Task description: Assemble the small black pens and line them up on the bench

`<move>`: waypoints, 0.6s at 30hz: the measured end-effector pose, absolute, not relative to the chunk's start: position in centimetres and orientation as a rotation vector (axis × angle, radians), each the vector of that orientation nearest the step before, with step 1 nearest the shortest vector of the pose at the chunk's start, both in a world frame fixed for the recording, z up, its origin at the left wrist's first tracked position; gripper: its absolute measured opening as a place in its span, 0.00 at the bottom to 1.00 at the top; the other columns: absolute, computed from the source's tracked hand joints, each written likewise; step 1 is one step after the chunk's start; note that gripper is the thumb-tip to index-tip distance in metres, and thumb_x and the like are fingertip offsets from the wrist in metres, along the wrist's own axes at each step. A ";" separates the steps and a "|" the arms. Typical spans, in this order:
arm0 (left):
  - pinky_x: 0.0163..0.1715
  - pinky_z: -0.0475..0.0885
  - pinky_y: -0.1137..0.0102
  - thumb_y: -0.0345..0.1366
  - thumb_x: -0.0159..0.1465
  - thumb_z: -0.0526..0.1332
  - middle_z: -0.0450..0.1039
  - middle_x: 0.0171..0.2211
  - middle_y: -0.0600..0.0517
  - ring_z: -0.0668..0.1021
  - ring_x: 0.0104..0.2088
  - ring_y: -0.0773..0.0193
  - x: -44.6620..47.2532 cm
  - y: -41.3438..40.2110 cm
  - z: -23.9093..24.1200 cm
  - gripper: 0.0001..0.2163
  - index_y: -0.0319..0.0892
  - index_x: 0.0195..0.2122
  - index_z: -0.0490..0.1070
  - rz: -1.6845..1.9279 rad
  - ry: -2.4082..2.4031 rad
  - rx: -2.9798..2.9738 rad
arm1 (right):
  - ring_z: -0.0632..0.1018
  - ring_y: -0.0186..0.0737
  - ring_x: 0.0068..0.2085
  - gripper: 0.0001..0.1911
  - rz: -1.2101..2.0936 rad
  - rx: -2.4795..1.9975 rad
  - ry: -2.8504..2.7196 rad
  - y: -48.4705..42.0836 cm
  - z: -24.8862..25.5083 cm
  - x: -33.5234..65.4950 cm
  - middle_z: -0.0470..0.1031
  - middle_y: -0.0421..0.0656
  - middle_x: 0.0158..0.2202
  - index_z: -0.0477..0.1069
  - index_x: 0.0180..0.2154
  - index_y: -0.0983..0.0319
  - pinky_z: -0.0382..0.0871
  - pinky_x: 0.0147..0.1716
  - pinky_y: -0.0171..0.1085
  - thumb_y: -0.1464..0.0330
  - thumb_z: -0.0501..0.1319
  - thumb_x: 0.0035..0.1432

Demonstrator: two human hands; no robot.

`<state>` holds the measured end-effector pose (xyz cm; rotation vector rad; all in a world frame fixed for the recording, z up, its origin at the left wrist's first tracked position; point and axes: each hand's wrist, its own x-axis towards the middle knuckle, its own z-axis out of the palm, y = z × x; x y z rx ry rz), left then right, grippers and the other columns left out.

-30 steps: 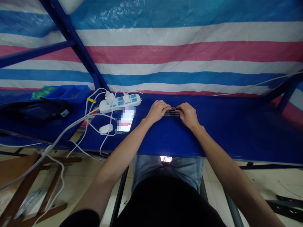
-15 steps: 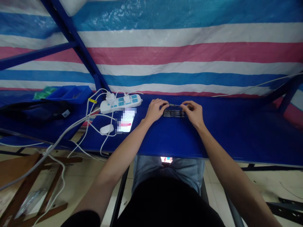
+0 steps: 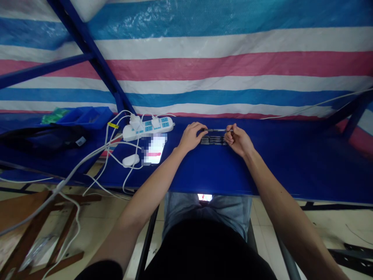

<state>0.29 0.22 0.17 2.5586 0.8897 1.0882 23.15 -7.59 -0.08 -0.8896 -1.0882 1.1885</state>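
Observation:
A thin, dark pen (image 3: 217, 130) stretches level between my two hands, just above the blue tabletop. My left hand (image 3: 192, 136) pinches its left end between thumb and fingertips. At the other end, my right hand (image 3: 238, 140) is closed with curled fingers, palm turned partly up, gripping the pen's tip. Just nearer to me, several dark pens (image 3: 213, 140) lie side by side in a row, partly covered at the right by my right fingers. Whether the held pen is in one piece or pulled apart is too small to tell.
Left of my hands is a white power strip (image 3: 148, 127) with plugs and tangled white cables. A lit phone (image 3: 154, 149) and a white adapter (image 3: 131, 160) lie below it. Farther left are blue bins (image 3: 90, 116) and a black bag (image 3: 55, 138). A striped tarp (image 3: 227, 66) hangs behind.
My right hand has rolled over, its palm turning up and its fingers curling, and shifted slightly right along the pen. More of the pen's thin right part shows. My left hand stays put.

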 end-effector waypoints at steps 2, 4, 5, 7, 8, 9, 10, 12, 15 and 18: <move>0.53 0.70 0.57 0.39 0.72 0.63 0.80 0.46 0.50 0.79 0.49 0.57 0.3 0.2 0.1 0.06 0.45 0.45 0.77 1.087 0.889 2.556 | 0.60 0.35 0.21 0.25 1.194 -0.866 -1.071 -7.6 -0.1 23.1 0.60 0.34 0.20 0.70 0.34 0.55 0.57 0.24 0.40 0.40 0.61 0.62; 0.54 0.70 0.57 0.39 0.73 0.62 0.80 0.46 0.50 0.79 0.49 0.57 0.3 0.2 0.1 0.06 0.45 0.46 0.77 1.087 0.892 2.555 | 0.61 0.35 0.21 0.26 1.201 -0.846 -1.045 -7.5 -0.1 23.1 0.61 0.35 0.21 0.71 0.35 0.55 0.58 0.24 0.40 0.39 0.59 0.62; 0.54 0.69 0.57 0.39 0.73 0.62 0.80 0.46 0.50 0.78 0.49 0.57 0.3 0.2 0.1 0.06 0.45 0.46 0.77 1.086 0.896 2.556 | 0.61 0.35 0.21 0.27 1.204 -0.843 -1.041 -7.5 -0.1 23.1 0.61 0.35 0.21 0.71 0.35 0.55 0.58 0.24 0.39 0.39 0.59 0.62; 0.54 0.69 0.57 0.39 0.73 0.62 0.80 0.46 0.50 0.78 0.49 0.57 0.3 0.2 0.1 0.07 0.45 0.46 0.77 1.085 0.908 2.565 | 0.60 0.34 0.20 0.26 1.197 -0.858 -1.046 -7.5 -0.2 23.1 0.60 0.34 0.20 0.72 0.35 0.55 0.57 0.23 0.39 0.39 0.61 0.61; 0.54 0.69 0.57 0.40 0.73 0.62 0.80 0.46 0.50 0.78 0.49 0.57 0.3 0.2 0.1 0.07 0.45 0.46 0.77 1.086 0.920 2.572 | 0.60 0.34 0.20 0.27 1.188 -0.876 -1.048 -7.4 -0.2 23.2 0.60 0.34 0.20 0.72 0.35 0.56 0.57 0.23 0.39 0.39 0.61 0.61; 0.53 0.69 0.57 0.40 0.73 0.62 0.80 0.46 0.50 0.78 0.49 0.56 0.3 0.3 0.1 0.07 0.46 0.46 0.78 1.087 0.940 2.578 | 0.60 0.34 0.20 0.27 1.177 -0.901 -1.049 -7.4 -0.3 23.3 0.62 0.35 0.20 0.73 0.36 0.56 0.57 0.23 0.39 0.38 0.59 0.62; 0.52 0.70 0.57 0.40 0.72 0.63 0.81 0.45 0.50 0.78 0.48 0.56 0.3 0.3 0.1 0.07 0.46 0.46 0.78 1.084 0.968 2.580 | 0.61 0.34 0.20 0.29 1.158 -0.931 -1.052 -7.3 -0.4 23.3 0.64 0.36 0.21 0.74 0.36 0.56 0.58 0.23 0.39 0.38 0.57 0.62; 0.50 0.70 0.58 0.40 0.72 0.64 0.81 0.43 0.51 0.79 0.46 0.56 0.4 0.4 0.0 0.07 0.47 0.46 0.79 1.071 1.031 2.562 | 0.65 0.35 0.22 0.29 1.065 -1.012 -1.091 -6.9 -0.7 23.6 0.70 0.39 0.24 0.77 0.38 0.58 0.60 0.25 0.39 0.39 0.57 0.63; 0.47 0.71 0.60 0.38 0.70 0.66 0.82 0.39 0.52 0.80 0.42 0.57 0.4 0.7 -0.2 0.07 0.48 0.48 0.79 1.045 1.083 2.480 | 0.73 0.38 0.28 0.21 0.767 -1.178 -1.246 -6.2 -1.6 24.0 0.75 0.41 0.27 0.79 0.41 0.59 0.66 0.31 0.40 0.48 0.65 0.61; 0.46 0.73 0.62 0.36 0.70 0.66 0.82 0.39 0.52 0.80 0.41 0.58 0.3 1.0 -0.4 0.07 0.48 0.48 0.80 0.990 1.152 2.425 | 0.77 0.45 0.36 0.17 0.449 -1.359 -1.400 -5.3 -2.7 24.4 0.80 0.45 0.34 0.79 0.41 0.60 0.69 0.42 0.45 0.54 0.62 0.63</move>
